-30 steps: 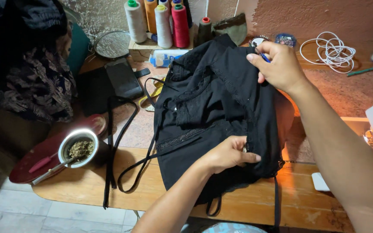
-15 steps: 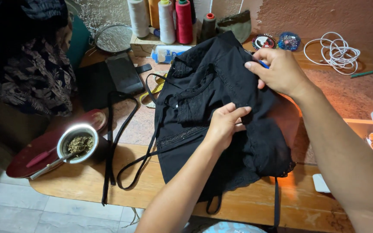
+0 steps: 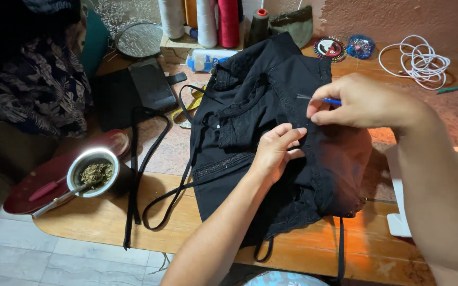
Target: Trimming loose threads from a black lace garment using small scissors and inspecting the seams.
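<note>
A black lace-trimmed garment (image 3: pixel 271 79) with long thin straps lies spread on the wooden table (image 3: pixel 107 228). My left hand (image 3: pixel 275 152) rests on its middle and pinches a fold of the fabric along a seam. Just to the right, my right hand (image 3: pixel 369 103) holds a small blue-handled tool with a thin metal tip (image 3: pixel 319 99). The tip points left, a little above my left fingers. The lower right part of the garment hangs over the table's front edge.
Thread spools (image 3: pixel 208 21) stand at the back beside a round mesh lid (image 3: pixel 140 39). A metal cup of green herb (image 3: pixel 94 175) sits on a red tray (image 3: pixel 38 180) at the left. A black pouch (image 3: pixel 152 85), two pin cushions (image 3: pixel 329 47) and a white cord coil (image 3: pixel 414 58) lie around.
My left hand has slid up from the garment's lower part to its middle. My right hand, with the tool, has come down from the top edge to meet it.
</note>
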